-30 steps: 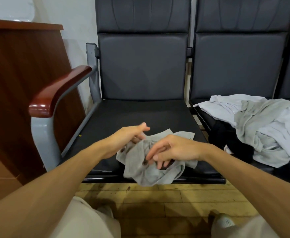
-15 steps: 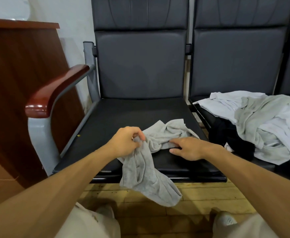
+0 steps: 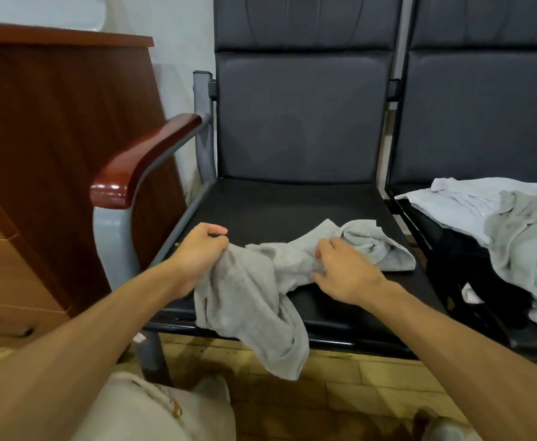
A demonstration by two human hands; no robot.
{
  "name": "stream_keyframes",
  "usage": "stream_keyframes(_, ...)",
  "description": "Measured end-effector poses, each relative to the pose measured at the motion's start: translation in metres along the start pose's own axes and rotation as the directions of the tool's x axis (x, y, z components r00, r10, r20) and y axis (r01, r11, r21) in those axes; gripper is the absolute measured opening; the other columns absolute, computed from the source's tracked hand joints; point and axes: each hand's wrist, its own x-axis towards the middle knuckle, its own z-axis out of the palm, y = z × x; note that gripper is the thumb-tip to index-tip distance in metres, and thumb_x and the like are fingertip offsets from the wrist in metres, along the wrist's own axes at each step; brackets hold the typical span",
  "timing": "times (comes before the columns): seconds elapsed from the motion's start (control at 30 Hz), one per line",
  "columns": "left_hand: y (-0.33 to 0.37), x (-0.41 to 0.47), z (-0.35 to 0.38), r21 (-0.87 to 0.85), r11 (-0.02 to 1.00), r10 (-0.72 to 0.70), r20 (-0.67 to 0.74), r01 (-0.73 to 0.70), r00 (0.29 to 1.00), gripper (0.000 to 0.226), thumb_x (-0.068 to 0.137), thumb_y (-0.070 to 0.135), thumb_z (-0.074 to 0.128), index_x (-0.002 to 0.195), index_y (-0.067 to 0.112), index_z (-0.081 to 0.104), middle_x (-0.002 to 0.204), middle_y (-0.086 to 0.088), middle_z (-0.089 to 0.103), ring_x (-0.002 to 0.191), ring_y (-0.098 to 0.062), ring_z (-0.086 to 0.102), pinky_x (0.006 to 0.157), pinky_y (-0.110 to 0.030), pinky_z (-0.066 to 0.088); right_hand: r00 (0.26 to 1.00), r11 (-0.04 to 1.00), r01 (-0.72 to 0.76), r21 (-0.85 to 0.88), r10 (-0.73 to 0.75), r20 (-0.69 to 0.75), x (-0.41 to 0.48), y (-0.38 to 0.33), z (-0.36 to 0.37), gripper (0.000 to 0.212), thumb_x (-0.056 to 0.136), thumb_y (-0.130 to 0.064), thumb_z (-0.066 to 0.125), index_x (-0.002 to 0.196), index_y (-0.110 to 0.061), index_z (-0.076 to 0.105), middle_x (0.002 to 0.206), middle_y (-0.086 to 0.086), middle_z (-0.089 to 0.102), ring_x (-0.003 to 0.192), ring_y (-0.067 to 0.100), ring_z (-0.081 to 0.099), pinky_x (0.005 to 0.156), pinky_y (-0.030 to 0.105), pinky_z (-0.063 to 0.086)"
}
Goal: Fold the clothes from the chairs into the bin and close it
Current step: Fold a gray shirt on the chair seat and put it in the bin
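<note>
Item: grey cloth [image 3: 254,291], crumpled at the seat's [image 3: 276,205] front edge, one end hanging over it toward the floor [image 3: 365,383]. Left hand [image 3: 197,253] fingers clamped on its left edge; right hand [image 3: 343,275] fingers curled into its middle. We judge it light, limp and unlikely to slip, best taken by the corners. Right of the seat: clothes pile [image 3: 509,224]. Left of the seat: wooden cabinet [image 3: 53,138].

Left forearm [image 3: 101,329], right forearm [image 3: 451,332] bare; light beige trousers [image 3: 139,412] with creases; pale shoe [image 3: 440,429] at right foot
</note>
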Motion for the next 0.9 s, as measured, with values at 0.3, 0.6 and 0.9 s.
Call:
stream_keyframes(0.3,-0.014,-0.012,-0.014,0.751,0.631,-0.140,0.357,-0.195,0.923,0.062,0.087,0.056,0.059,0.129,0.011,0.050,0.127,-0.007,0.057,0.112,-0.021,0.055,0.087,-0.031,0.044,0.974,0.990,0.138,0.026,-0.140,0.176,0.015,-0.021,0.013,0.007,0.098,-0.024,0.043,0.092,-0.024,0.047,0.103,-0.001,0.058,0.102,0.024,0.053,0.084,0.037,0.035)
stream_keyframes(0.6,-0.004,-0.010,0.003,0.468,0.848,0.119,0.289,-0.249,0.950,0.033,0.097,0.043,0.051,0.089,0.015,0.067,0.089,-0.005,0.066,0.081,-0.016,0.061,0.071,-0.031,0.047,0.994,0.961,-0.112,0.254,0.103,0.047,0.010,0.022,-0.027,0.011,0.093,-0.028,0.051,0.099,-0.024,0.043,0.077,-0.002,0.050,0.084,0.023,0.054,0.066,0.033,0.039)
stream_keyframes(0.9,0.005,-0.015,0.034,0.363,0.896,0.155,0.282,-0.255,0.947,0.031,0.101,0.037,0.045,0.087,0.015,0.062,0.083,0.001,0.062,0.076,-0.013,0.058,0.064,-0.028,0.046,0.972,0.985,-0.094,0.143,0.121,-0.201,-0.005,0.048,-0.031,0.034,0.084,-0.017,0.062,0.113,-0.011,0.046,0.112,0.008,0.049,0.106,0.028,0.048,0.088,0.038,0.042)
